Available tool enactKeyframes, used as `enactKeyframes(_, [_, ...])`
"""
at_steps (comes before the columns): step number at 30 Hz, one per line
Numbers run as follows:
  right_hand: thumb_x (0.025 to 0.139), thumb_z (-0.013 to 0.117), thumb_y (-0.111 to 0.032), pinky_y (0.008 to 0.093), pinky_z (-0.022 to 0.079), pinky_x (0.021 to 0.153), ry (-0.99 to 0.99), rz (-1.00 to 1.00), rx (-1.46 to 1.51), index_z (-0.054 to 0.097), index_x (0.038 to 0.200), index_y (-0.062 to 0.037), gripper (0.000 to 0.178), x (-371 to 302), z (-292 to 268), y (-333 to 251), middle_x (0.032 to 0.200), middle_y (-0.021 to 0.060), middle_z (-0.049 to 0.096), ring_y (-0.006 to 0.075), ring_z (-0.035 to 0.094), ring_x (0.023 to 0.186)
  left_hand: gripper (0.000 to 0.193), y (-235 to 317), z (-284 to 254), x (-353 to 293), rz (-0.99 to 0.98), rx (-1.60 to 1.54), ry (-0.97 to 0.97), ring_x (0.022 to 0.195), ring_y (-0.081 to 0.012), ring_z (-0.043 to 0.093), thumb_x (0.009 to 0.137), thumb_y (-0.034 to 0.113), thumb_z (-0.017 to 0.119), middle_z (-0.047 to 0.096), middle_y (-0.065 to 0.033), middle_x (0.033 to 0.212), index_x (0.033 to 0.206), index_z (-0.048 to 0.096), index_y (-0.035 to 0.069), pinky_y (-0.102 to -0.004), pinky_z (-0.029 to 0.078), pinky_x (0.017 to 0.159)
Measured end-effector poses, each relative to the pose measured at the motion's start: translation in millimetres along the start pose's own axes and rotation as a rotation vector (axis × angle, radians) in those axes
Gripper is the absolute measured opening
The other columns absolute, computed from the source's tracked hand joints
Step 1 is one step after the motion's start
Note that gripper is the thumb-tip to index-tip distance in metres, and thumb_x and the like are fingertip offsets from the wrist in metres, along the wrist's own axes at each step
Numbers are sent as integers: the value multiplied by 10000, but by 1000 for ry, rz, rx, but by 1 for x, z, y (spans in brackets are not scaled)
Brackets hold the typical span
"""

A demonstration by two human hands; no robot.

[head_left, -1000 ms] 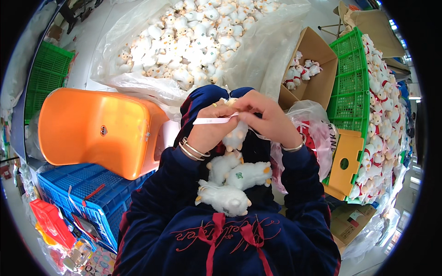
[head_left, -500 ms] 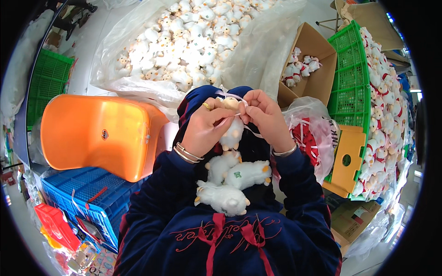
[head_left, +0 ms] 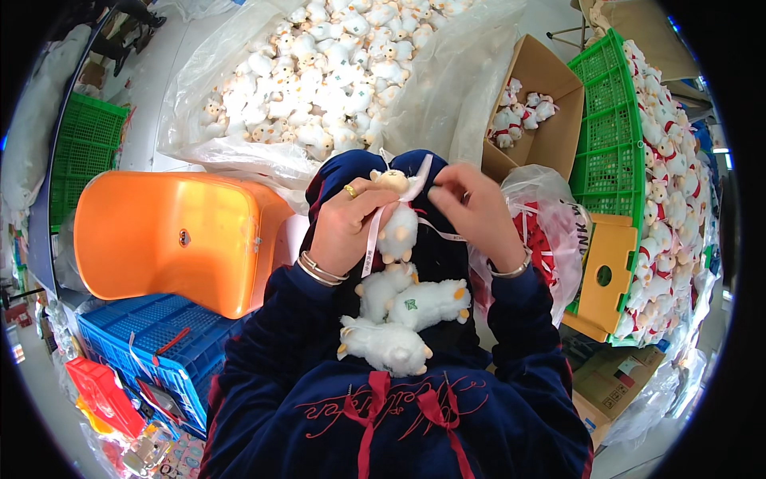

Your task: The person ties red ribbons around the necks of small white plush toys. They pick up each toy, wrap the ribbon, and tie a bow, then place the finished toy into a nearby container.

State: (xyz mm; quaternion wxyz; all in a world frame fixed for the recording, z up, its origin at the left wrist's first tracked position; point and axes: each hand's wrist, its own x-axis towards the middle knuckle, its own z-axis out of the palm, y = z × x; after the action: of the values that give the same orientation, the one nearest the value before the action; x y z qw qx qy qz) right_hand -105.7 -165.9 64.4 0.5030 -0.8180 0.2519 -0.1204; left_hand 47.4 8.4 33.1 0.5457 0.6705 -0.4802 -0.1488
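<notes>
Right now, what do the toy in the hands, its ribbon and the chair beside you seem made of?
Toy sheep: soft white plush, fuzzy pile. Ribbon: thin pale strip, probably satin, slightly shiny. Orange chair: moulded plastic, smooth, glossy highlights.

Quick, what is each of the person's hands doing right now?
Left hand: closed on a small white plush toy and its pale ribbon.
Right hand: fingers pinched on the ribbon's other end.
</notes>
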Motion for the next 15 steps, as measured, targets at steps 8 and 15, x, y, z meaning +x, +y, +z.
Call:
enactKeyframes(8, [917, 696, -121, 416, 526, 745, 14, -150, -186, 712, 1005, -20, 136, -14, 28, 1, 909, 121, 650, 329, 657, 847, 217, -5, 18, -17, 22, 42, 117, 882, -264, 697, 846, -8, 796, 695, -93, 1007, 1055, 760, 33, -340, 575, 756])
enactKeyframes(15, [901, 704, -52, 344, 483, 647, 27, -51, -13, 700, 941, -6, 61, -11, 33, 2, 843, 99, 622, 255, 620, 735, 229, -2, 19, -17, -9, 41, 67, 934, -258, 686, 875, -36, 773, 681, -120, 1060, 1096, 748, 15, -322, 563, 791])
